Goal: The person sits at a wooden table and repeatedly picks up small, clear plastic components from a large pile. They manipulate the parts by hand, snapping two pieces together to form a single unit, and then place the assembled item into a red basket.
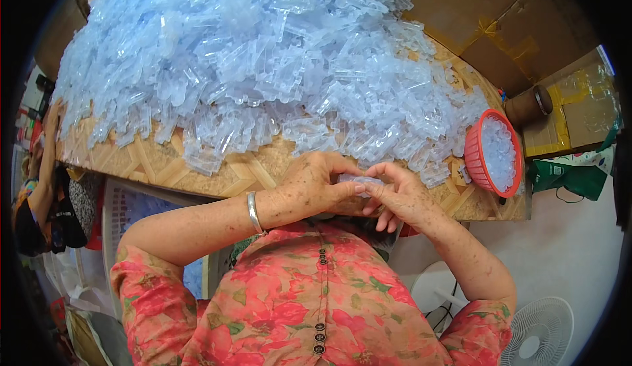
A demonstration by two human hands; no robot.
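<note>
The left hand [313,178] and right hand [405,195] are meeting, a clear plastic piece [360,180] pinched between their fingertips. Just beyond them, a great heap of clear pieces [243,50] crowds the patterned table [148,160]. Right of the right hand sits a red basket [473,157] of clear bits, then a green bag [571,180]; cardboard [559,30] stands behind.

Left hand [308,183] and right hand [407,193] hold clear plastic [359,179] (perhaps several pieces).
</note>
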